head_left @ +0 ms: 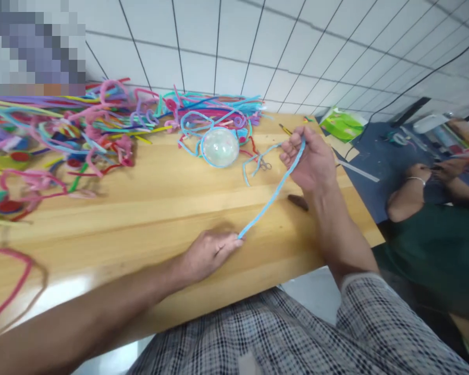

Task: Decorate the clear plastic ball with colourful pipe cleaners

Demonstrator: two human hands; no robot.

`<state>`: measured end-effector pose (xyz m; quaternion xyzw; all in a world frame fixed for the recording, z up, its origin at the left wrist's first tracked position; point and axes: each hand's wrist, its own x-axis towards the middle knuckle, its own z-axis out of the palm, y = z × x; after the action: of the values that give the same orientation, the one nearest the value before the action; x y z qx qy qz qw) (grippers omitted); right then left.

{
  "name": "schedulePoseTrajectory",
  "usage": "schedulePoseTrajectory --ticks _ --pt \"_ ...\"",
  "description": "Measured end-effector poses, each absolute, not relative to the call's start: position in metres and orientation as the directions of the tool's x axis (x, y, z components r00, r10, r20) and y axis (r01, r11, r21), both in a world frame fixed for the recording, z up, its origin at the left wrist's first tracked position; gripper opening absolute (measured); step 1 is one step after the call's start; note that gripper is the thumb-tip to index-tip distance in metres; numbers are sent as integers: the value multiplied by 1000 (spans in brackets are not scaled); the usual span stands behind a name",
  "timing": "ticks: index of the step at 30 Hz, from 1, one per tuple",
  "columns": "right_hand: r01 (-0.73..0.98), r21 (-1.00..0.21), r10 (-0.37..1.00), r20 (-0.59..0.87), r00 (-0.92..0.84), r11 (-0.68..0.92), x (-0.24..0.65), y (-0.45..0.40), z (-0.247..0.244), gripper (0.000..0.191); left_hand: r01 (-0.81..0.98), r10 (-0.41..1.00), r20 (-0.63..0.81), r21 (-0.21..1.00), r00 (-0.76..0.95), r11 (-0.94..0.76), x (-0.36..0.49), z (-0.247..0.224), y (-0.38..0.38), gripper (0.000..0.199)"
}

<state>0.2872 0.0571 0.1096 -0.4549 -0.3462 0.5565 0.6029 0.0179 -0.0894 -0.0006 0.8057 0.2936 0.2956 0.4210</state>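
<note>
A light blue fuzzy stem [271,199] runs diagonally between my two hands above the wooden table. Its lower end is pinched in my left hand [211,253], near the table's front edge. My right hand [310,156], raised and turned palm up, has its fingers closed on the upper end. Just left of my right hand, bent light blue stems [254,165] lie on the table beside small scissors [264,165]. A clear round bubble-like object [220,147] with a blue rim sits farther left, among curled coloured stems.
Piles of coloured stems [113,120] cover the table's back left. A red stem loop [27,265] is at the far left. A dark object [298,202] lies near my right wrist, and a green packet [342,124] at the back right. Another person in dark green sits at right.
</note>
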Motion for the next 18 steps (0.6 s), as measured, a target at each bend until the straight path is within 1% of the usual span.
schedulePoseTrajectory --ticks 3,6,11,14,18 --pt "-295 -955 989 -4 147 40 300 51 124 34 221 767 151 907 624 -359 16 6 -85 51" --pt "-260 -963 991 44 126 76 310 42 140 34 187 776 79 951 626 -248 15 10 -82 45" --pt "-327 -941 993 51 109 84 309 32 158 37 156 770 80 961 633 -229 16 9 -79 40" --pt "-321 -943 992 56 110 89 302 41 150 36 183 774 70 955 630 -235 19 6 -79 45" --pt "-301 -952 997 27 76 49 297 64 119 33 209 783 38 955 621 -212 20 6 -80 54"
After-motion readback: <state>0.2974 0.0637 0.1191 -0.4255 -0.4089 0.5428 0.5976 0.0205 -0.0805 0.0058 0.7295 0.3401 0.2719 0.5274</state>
